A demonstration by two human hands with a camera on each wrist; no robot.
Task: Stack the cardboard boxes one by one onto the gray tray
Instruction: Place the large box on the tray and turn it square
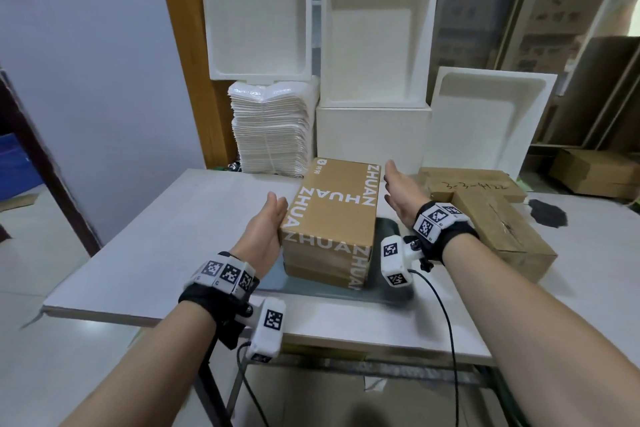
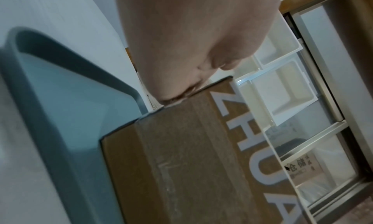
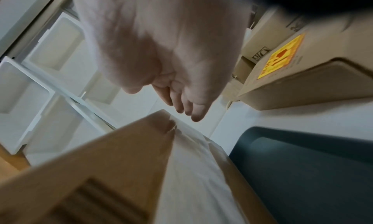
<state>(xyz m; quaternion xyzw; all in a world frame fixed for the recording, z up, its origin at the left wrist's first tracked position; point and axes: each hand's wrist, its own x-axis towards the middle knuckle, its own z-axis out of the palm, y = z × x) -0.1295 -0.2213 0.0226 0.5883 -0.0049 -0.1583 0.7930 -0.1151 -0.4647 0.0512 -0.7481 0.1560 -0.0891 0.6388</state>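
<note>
Cardboard box between flat left grip, touching, and released right grip

A white table stands on a pale tiled floor. Behind it, white foam trays lean against a wall beside a wooden door frame.

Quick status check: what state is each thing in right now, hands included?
Left hand: open, flat against top box's left side.
Right hand: open, clear of the box.
Top box: closed, on the stack.
Gray tray: on table, holding the stack.
Plain boxes: on table, right of tray.
</note>
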